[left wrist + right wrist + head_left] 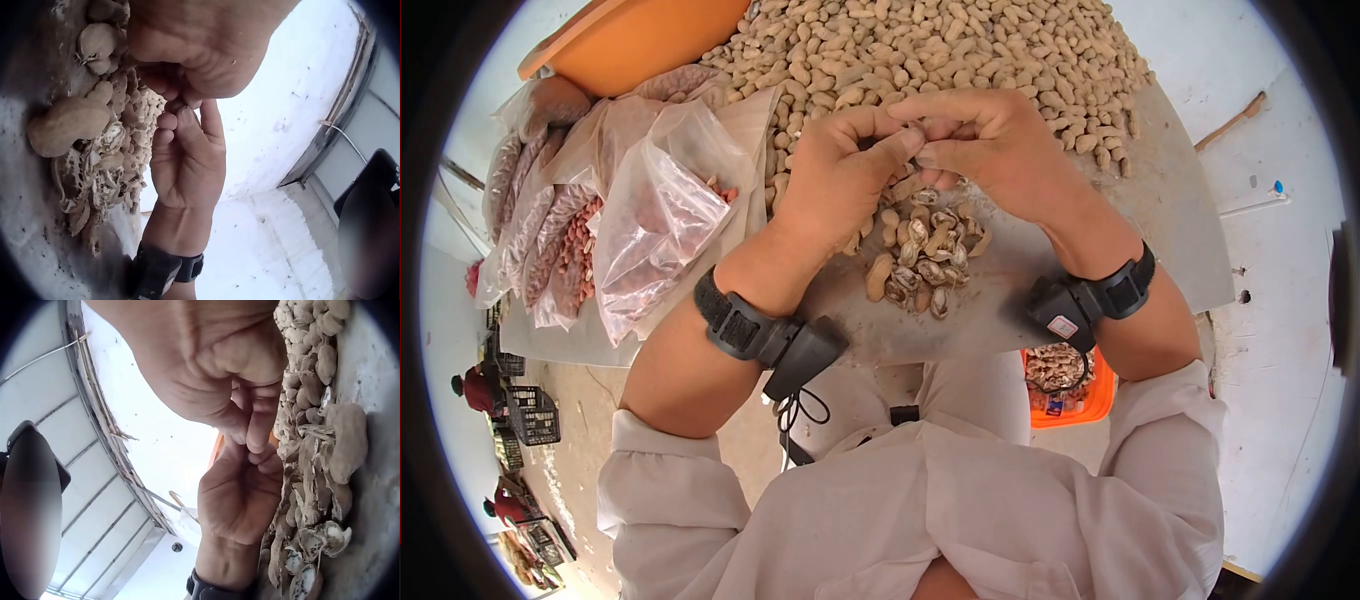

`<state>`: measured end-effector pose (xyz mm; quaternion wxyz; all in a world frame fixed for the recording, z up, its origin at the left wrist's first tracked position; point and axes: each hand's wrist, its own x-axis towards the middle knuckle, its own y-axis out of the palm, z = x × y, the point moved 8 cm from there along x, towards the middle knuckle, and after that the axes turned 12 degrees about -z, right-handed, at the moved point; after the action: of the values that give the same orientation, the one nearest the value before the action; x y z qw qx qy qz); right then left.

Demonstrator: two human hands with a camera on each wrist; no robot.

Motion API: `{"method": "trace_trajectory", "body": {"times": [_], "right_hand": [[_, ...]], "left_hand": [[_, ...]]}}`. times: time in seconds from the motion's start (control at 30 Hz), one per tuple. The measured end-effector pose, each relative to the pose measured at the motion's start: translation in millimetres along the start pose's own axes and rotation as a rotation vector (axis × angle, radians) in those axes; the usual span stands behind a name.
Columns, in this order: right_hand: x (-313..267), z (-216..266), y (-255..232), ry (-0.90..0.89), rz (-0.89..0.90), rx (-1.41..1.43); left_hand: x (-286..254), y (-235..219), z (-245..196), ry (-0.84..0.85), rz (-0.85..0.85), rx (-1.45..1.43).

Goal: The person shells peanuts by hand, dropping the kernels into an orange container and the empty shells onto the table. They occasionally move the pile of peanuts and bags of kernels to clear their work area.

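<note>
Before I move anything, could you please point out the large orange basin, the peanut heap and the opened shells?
Orange basin (650,48): head view, on its wall.
Peanut heap (1040,62): head view, on its upper right part.
Opened shells (931,271): head view, on a shell near the pile's middle.

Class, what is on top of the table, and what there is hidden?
On the table lie a heap of peanuts, opened shells and plastic bags, some showing reddish kernels. An orange basin sits far left. The surface beneath the heap and bags is covered.
</note>
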<state>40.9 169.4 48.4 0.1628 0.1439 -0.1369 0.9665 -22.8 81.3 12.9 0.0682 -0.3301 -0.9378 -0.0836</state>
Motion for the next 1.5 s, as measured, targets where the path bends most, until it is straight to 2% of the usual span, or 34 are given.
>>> {"method": "trace_trajectory", "body": {"times": [0.2,0.3,0.4,0.5,0.6,0.7,0.8,1.0,1.1,1.2,1.3,1.4,1.5], "right_hand": [[1.9,-1.1,-1.2,0.022,-0.01,0.078],[5.6,-7.3,-6.3,0.06,-0.04,0.189],[7.1,-20.1,-6.3,0.133,-0.109,0.487],[8.6,-31.6,-4.4,0.232,-0.129,0.677],[7.9,-44.5,2.3,0.376,-0.067,0.821],[6.1,-45.7,6.6,0.415,-0.069,0.904],[4.6,-47.2,9.7,0.463,-0.02,0.938],[2.3,-51.5,9.9,0.529,-0.073,0.859],[2.2,-51.0,10.7,0.531,-0.051,0.876],[4.2,-53.3,6.8,0.484,-0.016,0.771],[6.9,-49.0,-5.1,0.388,-0.029,0.381],[8.1,-30.0,-13.5,0.226,0.199,-0.009],[4.2,-16.2,-19.5,-0.091,0.385,-0.312]], "left_hand": [[4.7,-0.9,5.8,-0.033,0.036,-0.061],[4.8,-1.9,4.7,-0.059,-0.06,-0.219],[5.5,-4.8,4.7,-0.067,-0.093,-0.264],[4.9,-5.3,-4.6,0.018,-0.138,-0.208],[0.6,-8.2,-30.2,0.456,-0.139,0.238],[-5.2,-2.5,-43.2,0.65,-0.099,0.381],[-5.8,-0.6,-41.5,0.64,-0.079,0.368],[-12.7,6.5,-52.6,0.833,-0.03,0.51],[-8.4,4.3,-46.2,0.678,-0.021,0.462],[1.9,-3.8,-30.3,0.52,-0.021,0.239],[6.5,-7.7,-21.6,0.327,-0.05,0.039],[2.8,-4.3,-18.2,0.198,0.033,0.043],[-6.1,10.7,-13.1,0.125,0.229,0.084]]}}
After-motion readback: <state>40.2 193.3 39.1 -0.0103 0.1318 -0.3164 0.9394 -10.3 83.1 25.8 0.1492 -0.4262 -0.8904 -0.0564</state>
